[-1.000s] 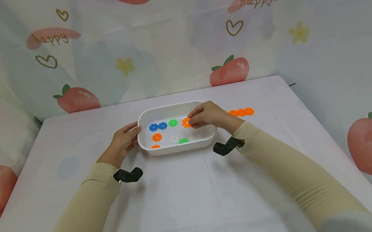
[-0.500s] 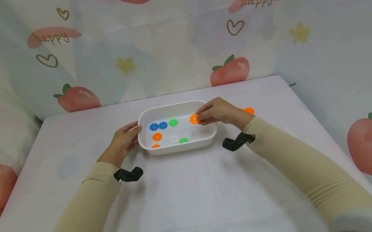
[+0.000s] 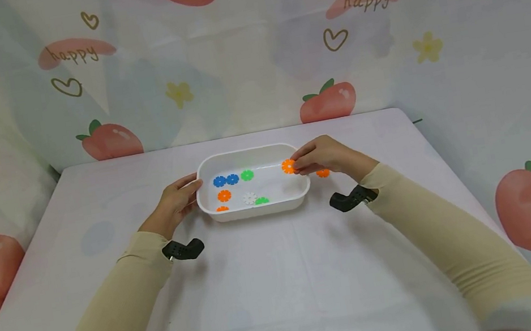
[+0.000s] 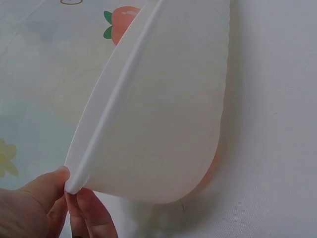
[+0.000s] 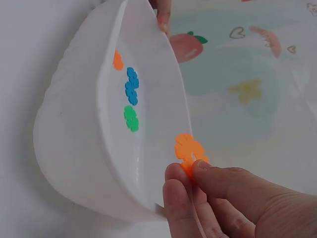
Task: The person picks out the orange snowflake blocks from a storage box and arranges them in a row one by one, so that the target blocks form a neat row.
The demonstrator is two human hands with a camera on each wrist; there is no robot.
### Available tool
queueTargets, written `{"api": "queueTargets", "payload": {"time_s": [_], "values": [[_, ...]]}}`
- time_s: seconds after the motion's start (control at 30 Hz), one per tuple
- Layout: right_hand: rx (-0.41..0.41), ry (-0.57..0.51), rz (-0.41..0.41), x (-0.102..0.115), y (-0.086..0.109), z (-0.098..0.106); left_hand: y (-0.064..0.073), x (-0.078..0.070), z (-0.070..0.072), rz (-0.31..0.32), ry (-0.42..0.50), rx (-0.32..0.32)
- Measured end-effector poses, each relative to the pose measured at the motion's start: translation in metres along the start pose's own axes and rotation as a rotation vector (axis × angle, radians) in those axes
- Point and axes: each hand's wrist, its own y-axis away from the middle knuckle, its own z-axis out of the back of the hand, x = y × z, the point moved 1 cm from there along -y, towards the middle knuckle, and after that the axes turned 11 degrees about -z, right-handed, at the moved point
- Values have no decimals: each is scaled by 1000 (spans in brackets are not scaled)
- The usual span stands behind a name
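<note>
My left hand (image 3: 170, 207) grips the left rim of a white plastic tub (image 3: 252, 212), with the thumb above and fingers beneath it in the left wrist view. Between thumb and fingers, my right hand (image 3: 330, 157) pinches an orange snowflake disc (image 3: 288, 166), raised at the tub's right end. Inside the tub lie two blue discs (image 3: 225, 180), a green disc (image 3: 247, 175), an orange disc (image 3: 224, 195) and a white disc (image 3: 250, 198). Another green disc (image 3: 261, 201) and a further orange disc (image 3: 222, 209) are partly hidden by the front wall.
Outside the tub, an orange disc (image 3: 323, 173) shows on the white-covered table (image 3: 264, 291), partly behind the right hand. A fruit-print cloth (image 3: 242, 77) hangs behind the table and along both sides.
My right hand has moved right with the orange disc, from over the tub's inside to its right end. Orange discs on the table at right became covered by the arm. The left hand stayed put.
</note>
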Motion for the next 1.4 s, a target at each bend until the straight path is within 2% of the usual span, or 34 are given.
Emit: {"api": "queueTargets", "payload": {"time_s": [0.33,0.73,1.4], "values": [[-17,0,-4,-8,0,19,1,-1,0,-3,10,-8],[-59,34,-9,-18,1,27,1,1,-1,1,8,-20],[-63,44,-22,-29,2,39,0,1,0,-6,10,0]]}}
